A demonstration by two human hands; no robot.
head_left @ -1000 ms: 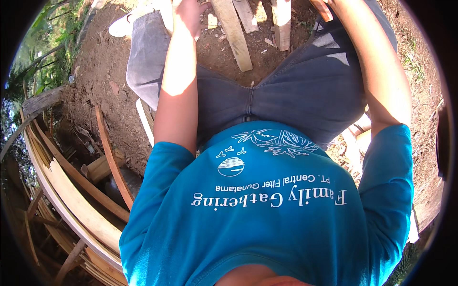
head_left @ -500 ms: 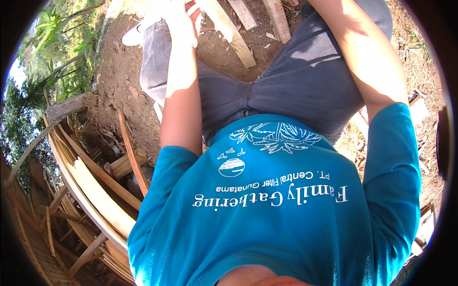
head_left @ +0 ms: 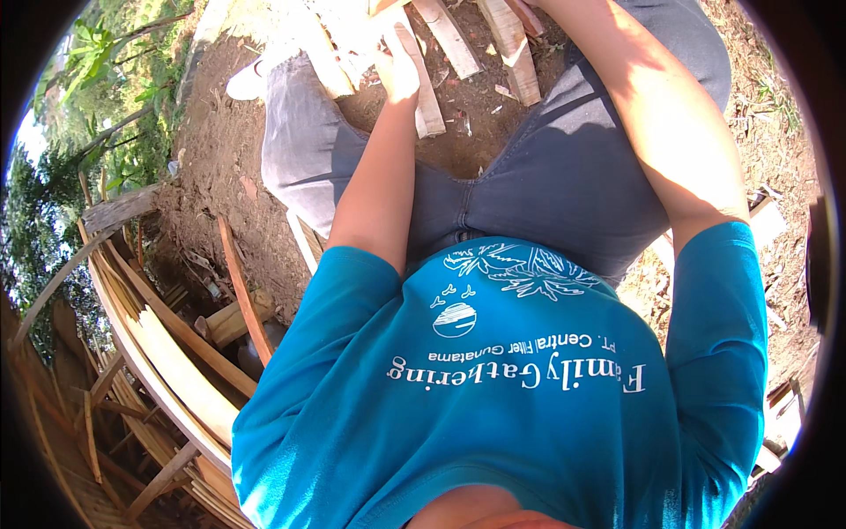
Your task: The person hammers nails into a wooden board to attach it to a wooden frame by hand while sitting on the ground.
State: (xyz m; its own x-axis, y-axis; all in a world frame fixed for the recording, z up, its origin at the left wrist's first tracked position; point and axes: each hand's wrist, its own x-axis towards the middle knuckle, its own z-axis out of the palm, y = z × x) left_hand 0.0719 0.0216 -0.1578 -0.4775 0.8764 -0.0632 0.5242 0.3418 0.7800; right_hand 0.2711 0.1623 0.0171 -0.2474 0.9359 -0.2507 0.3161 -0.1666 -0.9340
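My left hand [head_left: 399, 72] is in bright sunlight between my spread knees, over a pale wooden strip [head_left: 428, 116]. Glare washes out its fingers, so whether it grips anything is unclear. Just above it, a yellowish piece of wood [head_left: 386, 6] is cut off by the top edge. Another pale strip [head_left: 328, 66] lies to the left of the hand. My right forearm [head_left: 630, 75] reaches up over my right thigh, and its hand is beyond the top edge. Nearest to that wrist are two wooden pieces [head_left: 511, 53] [head_left: 448, 40] lying on the soil.
On the left, long split wooden slats [head_left: 176, 361] are stacked beside a curved pole. A reddish stick [head_left: 242, 282] leans near a short block [head_left: 231, 324]. Bare soil [head_left: 207, 141] surrounds my legs, with green plants [head_left: 92, 53] beyond at far left.
My left hand has moved right and slightly nearer to me, away from my left knee. A pale strip beside it now lies farther left. My right arm has shifted slightly left.
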